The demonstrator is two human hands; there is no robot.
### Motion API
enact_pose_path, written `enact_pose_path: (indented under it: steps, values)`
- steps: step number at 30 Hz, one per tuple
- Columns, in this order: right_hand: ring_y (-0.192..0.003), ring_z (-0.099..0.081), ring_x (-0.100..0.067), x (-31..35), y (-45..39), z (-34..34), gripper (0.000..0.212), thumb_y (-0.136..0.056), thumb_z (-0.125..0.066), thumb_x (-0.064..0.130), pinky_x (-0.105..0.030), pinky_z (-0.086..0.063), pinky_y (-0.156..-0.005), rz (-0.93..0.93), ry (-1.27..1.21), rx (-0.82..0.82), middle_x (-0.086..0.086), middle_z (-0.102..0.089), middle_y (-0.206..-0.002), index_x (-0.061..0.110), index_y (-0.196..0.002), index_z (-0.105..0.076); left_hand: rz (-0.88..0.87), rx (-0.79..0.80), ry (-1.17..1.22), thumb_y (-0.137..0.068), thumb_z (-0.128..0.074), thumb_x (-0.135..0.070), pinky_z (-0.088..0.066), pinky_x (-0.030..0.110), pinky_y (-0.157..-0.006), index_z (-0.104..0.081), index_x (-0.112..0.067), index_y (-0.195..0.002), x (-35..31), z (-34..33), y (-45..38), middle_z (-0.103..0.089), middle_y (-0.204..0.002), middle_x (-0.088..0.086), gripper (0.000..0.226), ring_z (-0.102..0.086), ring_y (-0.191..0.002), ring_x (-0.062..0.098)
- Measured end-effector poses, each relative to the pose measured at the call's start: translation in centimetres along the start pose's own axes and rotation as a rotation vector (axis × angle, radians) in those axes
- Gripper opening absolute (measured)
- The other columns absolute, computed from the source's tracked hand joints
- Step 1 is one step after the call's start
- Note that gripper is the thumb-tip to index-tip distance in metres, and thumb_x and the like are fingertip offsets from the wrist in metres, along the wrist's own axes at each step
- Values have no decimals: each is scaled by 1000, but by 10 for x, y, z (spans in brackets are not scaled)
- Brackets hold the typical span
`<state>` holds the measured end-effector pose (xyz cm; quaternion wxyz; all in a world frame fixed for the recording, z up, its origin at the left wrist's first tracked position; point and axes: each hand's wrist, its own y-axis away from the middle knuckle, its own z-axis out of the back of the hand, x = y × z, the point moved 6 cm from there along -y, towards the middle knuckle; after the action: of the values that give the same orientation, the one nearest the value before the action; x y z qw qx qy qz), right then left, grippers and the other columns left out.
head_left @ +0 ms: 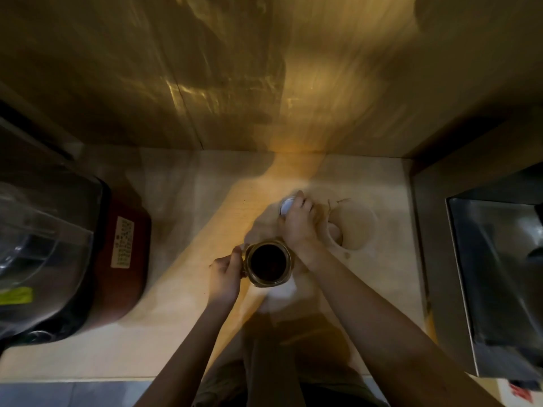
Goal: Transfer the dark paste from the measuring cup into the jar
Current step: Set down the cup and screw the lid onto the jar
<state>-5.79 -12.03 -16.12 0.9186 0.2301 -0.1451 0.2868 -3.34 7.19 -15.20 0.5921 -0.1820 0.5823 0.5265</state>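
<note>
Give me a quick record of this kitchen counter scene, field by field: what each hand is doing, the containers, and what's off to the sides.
left hand: grips the handle of the measuring cup
measuring cup: clear, upright, dark paste inside, seen from above
right hand: closed over a small white-topped container, beyond the cup
container detail: blurred; cannot tell whether it is the jar or its lid
counter: pale, with a round opening to the right of the right hand
left side: appliance with a red base
right side: metal sink
</note>
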Motion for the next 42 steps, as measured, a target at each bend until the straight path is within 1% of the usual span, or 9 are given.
enact_pose_path:
  steps: [6,11,13,17,21,27,33,36,42]
  values:
    - [-114,-51,-28,27,8,31,83,-74,-66,50,-41,-45,-99,-37,-713,147,-15,-50,-129,10,-139,-33,2,23,-63,-94,-36,-26,-39,11,-54,-58,-9,-51,1,1,3,-59,-52,4,52,-54,-47,1]
    - [-107,-56,-21,50,37,68,53,-81,-62,47,-22,-48,-76,118,-985,241,-9,-54,-118,29,-129,-48,27,59,-77,-94,-34,-29,-41,23,-60,-60,-1,-58,-3,0,6,-59,-56,7,53,-55,-57,16]
    - [-99,-58,-19,49,51,79,48,-76,-62,46,-18,-45,-69,189,-968,271,-9,-57,-112,34,-122,-53,29,65,-91,-94,-34,-31,-41,28,-63,-60,-3,-57,-6,0,7,-60,-58,8,53,-55,-61,21]
    - [-88,-65,-13,31,74,80,52,-65,-76,29,-31,-51,-78,231,-1019,369,-1,-61,-102,30,-112,-54,-54,84,-144,-96,-29,-31,-43,39,-75,-61,-1,-81,-14,3,9,-65,-84,20,47,-57,-81,31]
    - [-96,-61,-5,19,91,77,75,-54,-82,28,-16,-48,-78,266,-895,319,0,-55,-114,29,-118,-44,-88,118,-122,-93,-35,-24,-43,40,-85,-54,-13,-92,-16,10,14,-62,-102,15,22,-56,-97,30]
    - [-103,-49,9,24,115,62,83,-48,-81,40,2,-36,-83,339,-810,204,16,-48,-111,34,-119,-39,-121,195,-279,-81,-37,-37,-45,45,-90,-56,-19,-96,-14,15,21,-61,-103,7,30,-54,-100,25]
    - [-116,-46,-12,15,131,52,96,-57,-86,26,-36,-39,-104,408,-581,131,14,-49,-116,12,-135,-33,-33,278,-374,-75,-15,-57,-34,45,-103,-60,-13,-110,0,11,27,-58,-120,12,71,-45,-120,31]
    - [-114,-48,-10,18,135,58,101,-52,-79,43,-34,-40,-103,441,-556,130,25,-45,-112,11,-136,-32,87,257,-294,-88,-34,-49,-28,46,-110,-55,-13,-119,5,14,27,-52,-132,15,52,-39,-128,32]
    - [-115,-41,-13,18,135,60,104,-54,-75,49,-27,-37,-98,446,-425,138,4,-38,-116,15,-141,-30,4,341,-339,-79,-30,-65,-32,48,-103,-56,-25,-103,7,13,26,-58,-118,7,53,-44,-120,26]
